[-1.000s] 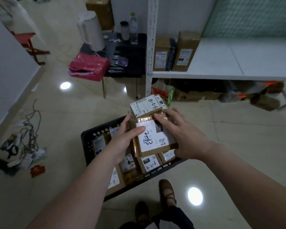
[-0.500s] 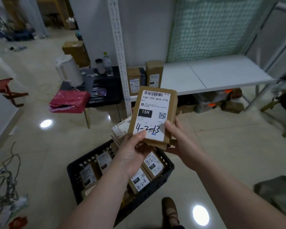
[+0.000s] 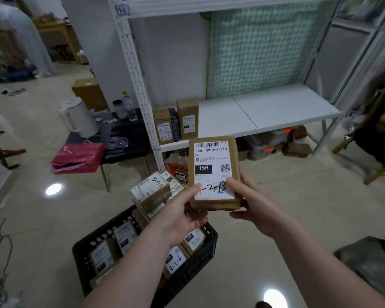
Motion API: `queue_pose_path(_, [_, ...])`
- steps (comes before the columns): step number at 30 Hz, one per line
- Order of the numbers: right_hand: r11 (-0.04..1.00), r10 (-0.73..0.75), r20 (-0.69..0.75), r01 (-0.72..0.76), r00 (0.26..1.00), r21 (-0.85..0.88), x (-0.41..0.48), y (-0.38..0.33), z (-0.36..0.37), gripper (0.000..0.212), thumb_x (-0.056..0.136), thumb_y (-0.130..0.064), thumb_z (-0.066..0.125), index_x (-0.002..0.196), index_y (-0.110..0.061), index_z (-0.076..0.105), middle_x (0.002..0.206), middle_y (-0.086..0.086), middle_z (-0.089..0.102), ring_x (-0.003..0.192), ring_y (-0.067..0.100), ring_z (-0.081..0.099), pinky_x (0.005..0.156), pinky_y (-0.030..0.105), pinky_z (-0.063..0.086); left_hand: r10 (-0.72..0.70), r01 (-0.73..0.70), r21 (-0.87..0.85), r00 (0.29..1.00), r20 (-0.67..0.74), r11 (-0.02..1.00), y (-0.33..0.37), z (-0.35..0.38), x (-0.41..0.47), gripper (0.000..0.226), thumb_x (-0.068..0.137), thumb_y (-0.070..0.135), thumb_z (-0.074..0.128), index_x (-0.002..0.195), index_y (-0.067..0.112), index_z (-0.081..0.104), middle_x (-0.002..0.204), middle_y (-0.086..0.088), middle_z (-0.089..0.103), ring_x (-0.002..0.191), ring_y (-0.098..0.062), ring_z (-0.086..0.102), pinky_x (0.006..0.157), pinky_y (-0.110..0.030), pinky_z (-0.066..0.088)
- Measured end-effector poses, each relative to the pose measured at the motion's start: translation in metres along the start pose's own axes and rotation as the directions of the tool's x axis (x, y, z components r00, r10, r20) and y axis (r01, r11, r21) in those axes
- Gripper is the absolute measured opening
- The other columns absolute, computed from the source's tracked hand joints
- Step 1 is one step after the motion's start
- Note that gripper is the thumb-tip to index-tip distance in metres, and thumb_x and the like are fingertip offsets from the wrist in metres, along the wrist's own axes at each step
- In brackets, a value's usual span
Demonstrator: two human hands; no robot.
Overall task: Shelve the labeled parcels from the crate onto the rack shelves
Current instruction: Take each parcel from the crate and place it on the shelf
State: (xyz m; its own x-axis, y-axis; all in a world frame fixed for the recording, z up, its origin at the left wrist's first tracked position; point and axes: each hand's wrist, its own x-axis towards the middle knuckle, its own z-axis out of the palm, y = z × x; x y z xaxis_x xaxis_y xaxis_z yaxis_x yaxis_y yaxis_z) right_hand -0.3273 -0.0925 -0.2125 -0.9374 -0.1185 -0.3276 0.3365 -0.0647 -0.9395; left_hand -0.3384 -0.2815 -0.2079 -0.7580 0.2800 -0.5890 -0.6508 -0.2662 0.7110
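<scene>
Right now the step looks like label-reading: the left hand (image 3: 182, 216) and the right hand (image 3: 253, 205) both grip one parcel (image 3: 213, 165) by its lower corners. It is held upright, thumbs on the label, above the crate's (image 3: 195, 268) far right corner. Next, I judge, it needs carrying to the rack shelf (image 3: 276, 107) and standing beside the two shelved parcels (image 3: 187, 118) at the shelf's left end.

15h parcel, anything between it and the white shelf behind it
Nothing visible blocks it. The left hand and right hand hold the parcel in open air before the shelf; two standing boxes occupy only its left end.
</scene>
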Motion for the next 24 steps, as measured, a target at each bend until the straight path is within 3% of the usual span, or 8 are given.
queue_pose_path(5, [0.981, -0.119, 0.043, 0.124, 0.992, -0.147, 0.004, -0.01, -0.044, 0.104, 0.059, -0.059, 0.078, 0.146, -0.056, 0.021, 0.132, -0.018, 0.056, 0.111, 0.006, 0.063, 0.079, 0.03, 0.058, 0.03, -0.03, -0.009, 0.999, -0.021, 1.0, 0.01, 0.045, 0.021, 0.06, 0.064, 0.044, 0.075, 0.117, 0.019, 0.064, 0.119, -0.014, 0.066, 0.111, -0.035, 0.059, 0.098, -0.045, 0.048])
queue_pose_path(8, [0.975, -0.171, -0.049, 0.162, 0.984, -0.148, 0.008, -0.019, -0.09, 0.095, 0.064, -0.051, 0.086, 0.141, -0.051, 0.03, 0.127, -0.008, 0.061, 0.1, 0.006, 0.068, 0.082, 0.031, 0.058, 0.009, -0.009, 0.035, 1.0, 0.001, 0.999, 0.012, 0.088, 0.038, 0.059, 0.063, 0.049, 0.072, 0.115, 0.022, 0.064, 0.119, -0.015, 0.065, 0.108, -0.038, 0.059, 0.09, -0.042, 0.05])
queue_pose_path(11, [0.973, -0.19, -0.096, 0.174, 0.977, -0.154, 0.007, -0.031, -0.141, 0.084, 0.063, -0.043, 0.076, 0.136, -0.05, 0.034, 0.124, -0.005, 0.063, 0.091, 0.008, 0.071, 0.081, 0.034, 0.057, -0.022, 0.02, 0.074, 0.999, 0.034, 0.997, 0.007, 0.135, 0.057, 0.064, 0.061, 0.053, 0.069, 0.117, 0.023, 0.063, 0.118, -0.016, 0.065, 0.11, -0.04, 0.059, 0.081, -0.037, 0.052])
queue_pose_path(13, [0.967, -0.199, -0.101, 0.179, 0.975, -0.183, 0.008, -0.039, -0.174, 0.085, 0.061, -0.043, 0.075, 0.137, -0.048, 0.036, 0.125, -0.003, 0.063, 0.09, 0.009, 0.072, 0.079, 0.033, 0.057, -0.036, 0.032, 0.075, 0.998, 0.056, 0.997, 0.003, 0.164, 0.071, 0.069, 0.059, 0.055, 0.07, 0.12, 0.022, 0.063, 0.116, -0.015, 0.065, 0.101, -0.037, 0.06, 0.076, -0.036, 0.053])
queue_pose_path(16, [0.963, -0.193, -0.1, 0.169, 0.976, -0.209, 0.012, -0.047, -0.216, 0.089, 0.064, -0.041, 0.074, 0.144, -0.043, 0.035, 0.127, 0.001, 0.063, 0.095, 0.012, 0.071, 0.075, 0.03, 0.056, -0.044, 0.039, 0.066, 0.997, 0.068, 0.997, -0.001, 0.199, 0.09, 0.07, 0.058, 0.055, 0.071, 0.12, 0.021, 0.063, 0.114, -0.016, 0.064, 0.091, -0.034, 0.058, 0.074, -0.036, 0.052])
queue_pose_path(20, [0.967, -0.18, -0.077, 0.163, 0.981, -0.197, 0.024, -0.052, -0.249, 0.071, 0.081, -0.024, 0.075, 0.139, -0.044, 0.039, 0.126, 0.0, 0.063, 0.112, 0.016, 0.063, 0.069, 0.024, 0.055, -0.04, 0.039, 0.024, 0.998, 0.05, 0.999, -0.005, 0.226, 0.107, 0.061, 0.06, 0.052, 0.072, 0.113, 0.022, 0.064, 0.112, -0.017, 0.064, 0.088, -0.033, 0.057, 0.071, -0.036, 0.052])
queue_pose_path(24, [0.962, -0.179, -0.032, 0.169, 0.983, -0.214, 0.045, -0.06, -0.266, 0.067, 0.085, -0.015, 0.073, 0.136, -0.045, 0.041, 0.127, -0.002, 0.063, 0.113, 0.014, 0.062, 0.076, 0.028, 0.056, 0.002, -0.002, 0.004, 1.0, 0.009, 1.0, 0.005, 0.237, 0.122, 0.063, 0.058, 0.049, 0.073, 0.114, 0.022, 0.065, 0.106, -0.013, 0.065, 0.089, -0.032, 0.056, 0.072, -0.035, 0.051])
